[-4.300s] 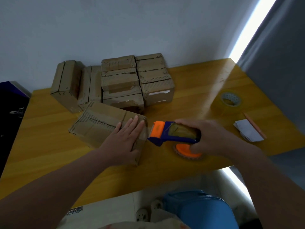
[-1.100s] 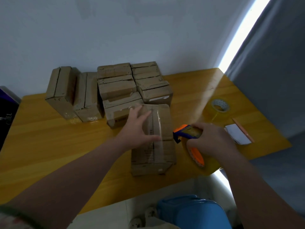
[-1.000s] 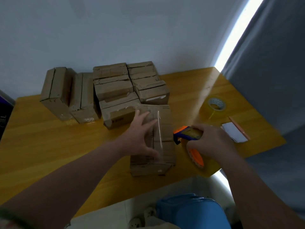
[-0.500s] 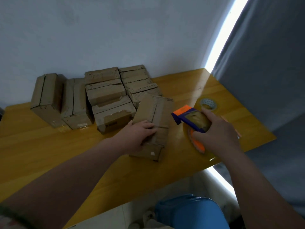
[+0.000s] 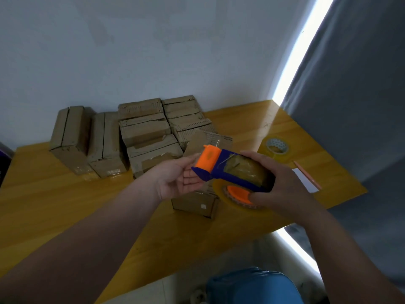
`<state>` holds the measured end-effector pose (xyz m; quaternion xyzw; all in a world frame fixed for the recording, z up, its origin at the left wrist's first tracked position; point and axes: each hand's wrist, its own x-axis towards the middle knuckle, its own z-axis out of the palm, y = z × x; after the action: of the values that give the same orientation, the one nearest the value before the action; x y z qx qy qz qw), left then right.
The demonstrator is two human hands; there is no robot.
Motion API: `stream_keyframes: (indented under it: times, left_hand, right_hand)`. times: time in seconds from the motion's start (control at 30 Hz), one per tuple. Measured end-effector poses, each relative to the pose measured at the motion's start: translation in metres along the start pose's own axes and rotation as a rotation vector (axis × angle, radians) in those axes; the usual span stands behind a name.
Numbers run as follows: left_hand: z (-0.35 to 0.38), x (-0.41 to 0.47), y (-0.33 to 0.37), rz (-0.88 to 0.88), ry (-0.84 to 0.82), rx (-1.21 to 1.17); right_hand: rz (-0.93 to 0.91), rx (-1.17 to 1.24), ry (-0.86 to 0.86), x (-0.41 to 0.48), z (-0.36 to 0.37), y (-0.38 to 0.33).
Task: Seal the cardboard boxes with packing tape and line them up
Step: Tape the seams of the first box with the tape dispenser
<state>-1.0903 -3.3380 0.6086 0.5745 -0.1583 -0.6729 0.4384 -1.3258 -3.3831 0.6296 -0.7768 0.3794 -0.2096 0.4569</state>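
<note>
My right hand grips a blue and orange tape dispenser and holds it in the air above a cardboard box lying near the table's front edge. My left hand is raised palm up with relaxed fingers, right at the dispenser's orange nose; I cannot tell if it touches it. Most of that box is hidden behind both hands. Several more cardboard boxes are grouped at the back by the wall.
The yellow wooden table ends close on the right. A spare tape roll, a white paper slip and an orange pencil lie at its right side. A blue stool stands below the front edge.
My left hand has let go of the near box and risen, palm up, to the dispenser's nose. My right hand has lifted the dispenser over the box.
</note>
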Motion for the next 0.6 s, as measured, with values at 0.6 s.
stream_keyframes:
  times: [0.6]
  left_hand:
    - [-0.049,0.001,-0.025,0.294,0.481,0.245]
  right_hand:
    - [0.044,-0.308,-0.163,-0.006,-0.028,0.005]
